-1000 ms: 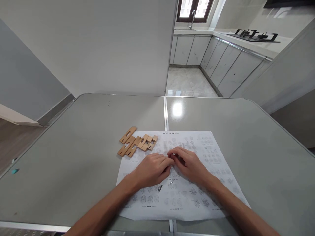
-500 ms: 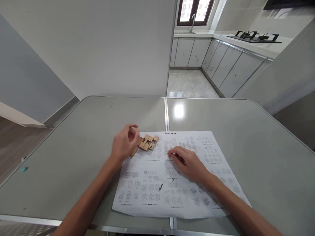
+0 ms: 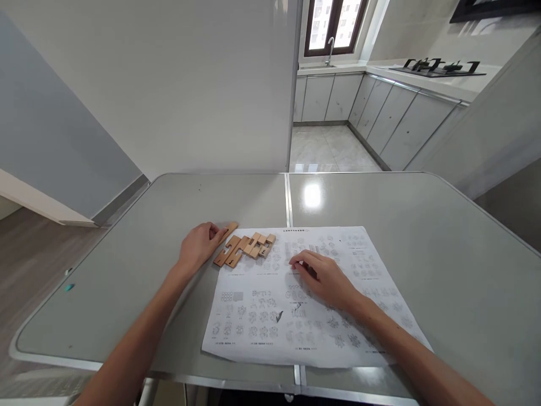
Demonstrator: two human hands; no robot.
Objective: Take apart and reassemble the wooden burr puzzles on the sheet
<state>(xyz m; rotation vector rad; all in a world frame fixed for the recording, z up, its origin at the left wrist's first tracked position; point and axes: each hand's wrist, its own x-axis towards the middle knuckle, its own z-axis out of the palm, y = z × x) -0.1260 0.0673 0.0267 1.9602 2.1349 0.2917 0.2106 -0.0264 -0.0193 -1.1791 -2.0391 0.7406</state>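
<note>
My left hand point(image 3: 199, 246) has its fingers closed on the near end of a plain wooden puzzle stick point(image 3: 229, 230), at the left end of a row of notched pieces. Beside it lie a notched wooden piece marked 1 point(image 3: 226, 251) and another notched wooden piece point(image 3: 237, 253). Further right, several lighter notched blocks point(image 3: 258, 245) lie close together. These pieces rest on or near the upper left corner of a printed instruction sheet point(image 3: 270, 285). My right hand point(image 3: 318, 275) rests on the sheet with fingers curled; whether anything is under them is hidden.
The grey folding table point(image 3: 359, 197) has a metal seam point(image 3: 288, 200) down its middle. Near its left edge lies a small teal object point(image 3: 69, 287). The sheet has small tears point(image 3: 279, 317). Beyond are a wall and a kitchen with a stove point(image 3: 437, 69).
My left hand has moved left and down from above the pieces to the plain stick, uncovering the notched pieces on the left. My right hand stays almost still. The view has shifted slightly.
</note>
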